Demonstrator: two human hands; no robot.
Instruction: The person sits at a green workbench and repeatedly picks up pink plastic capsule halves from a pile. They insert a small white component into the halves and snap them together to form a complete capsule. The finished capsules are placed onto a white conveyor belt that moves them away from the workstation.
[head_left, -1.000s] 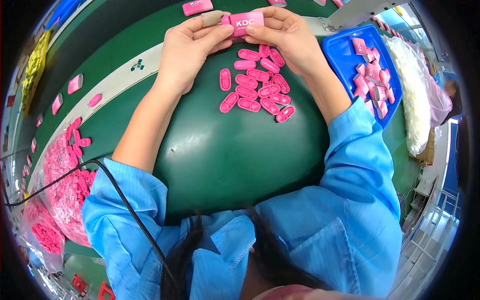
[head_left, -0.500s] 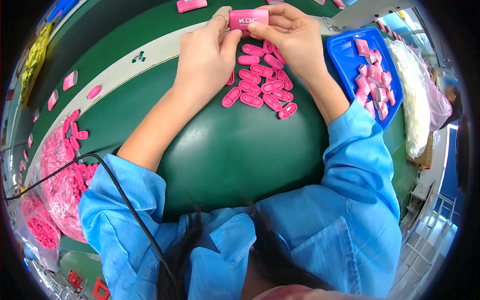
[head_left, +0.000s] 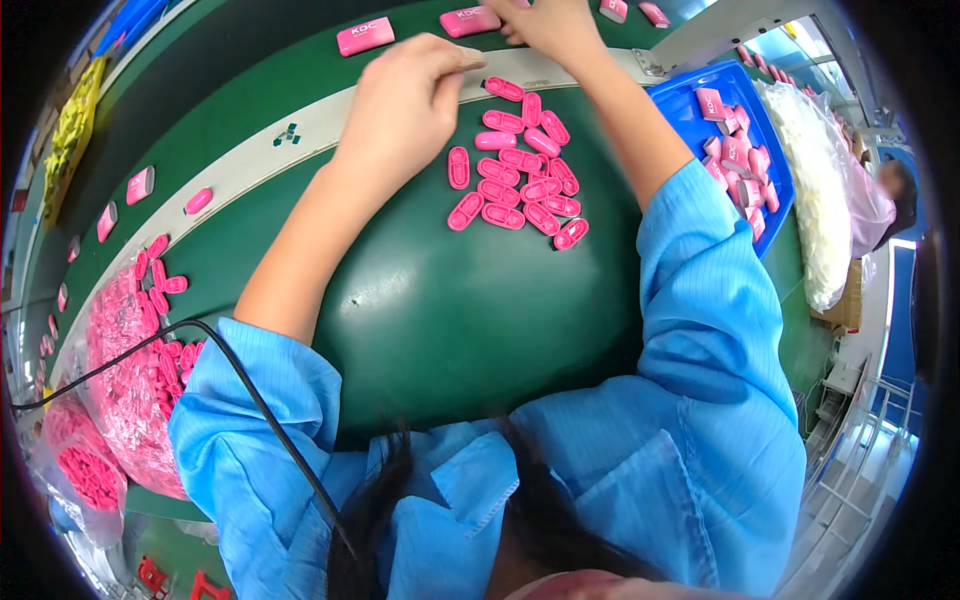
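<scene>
My right hand (head_left: 545, 22) rests its fingers on a pink case (head_left: 470, 20) beyond the pile of pink clips (head_left: 515, 180); the grip seems half hidden. My left hand (head_left: 405, 105), fingers pinched and apparently empty, hovers left of the pile. Many clips wait unassembled.

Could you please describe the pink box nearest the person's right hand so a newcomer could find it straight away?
Start at the green conveyor belt running along the far side of the work surface. The pink box lies flat there, just beside the right hand. Unlike the small oval pink pieces heaped nearer, it is rectangular, larger, with white lettering.

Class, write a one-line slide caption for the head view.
Right hand beside a pink case; left hand near pink oval pieces.
</scene>
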